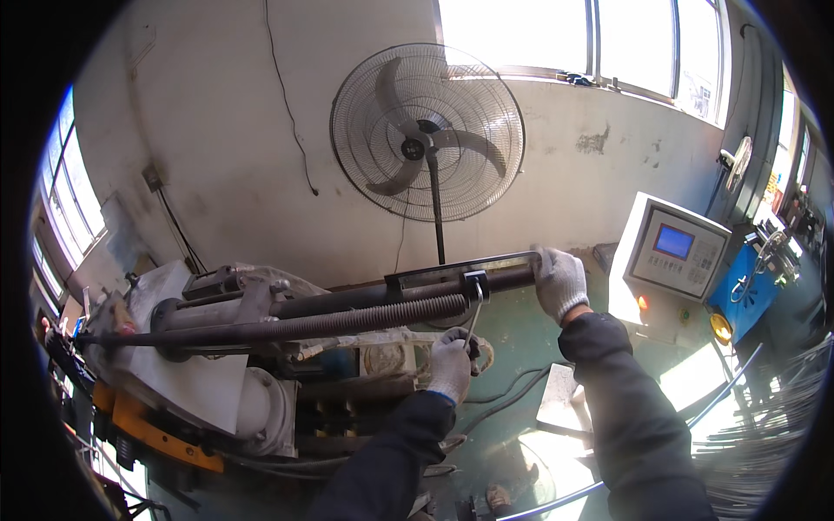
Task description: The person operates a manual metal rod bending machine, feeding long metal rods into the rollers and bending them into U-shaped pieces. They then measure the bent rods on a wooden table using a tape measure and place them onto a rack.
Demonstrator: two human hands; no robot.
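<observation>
My left hand (450, 366), in a pale work glove, is closed around the lower part of a thin silver rod (475, 319). The rod's upper end meets a small black clamp block (474, 283) on a dark round bar (508, 279). My right hand (561, 283), gloved too, is closed over the right end of a long flat bar (469, 262) lying above the round bar; its fingertips are partly hidden. Below them runs a ribbed screw-like shaft (382, 317), reaching left into the machine (208, 373).
A large standing fan (426, 143) is behind the machine, near the wall. At right stands a white control cabinet (647, 260) with a small blue screen. Black cables (504, 401) lie on the green floor. A bundle of thin metal rods (764, 434) fills the lower right.
</observation>
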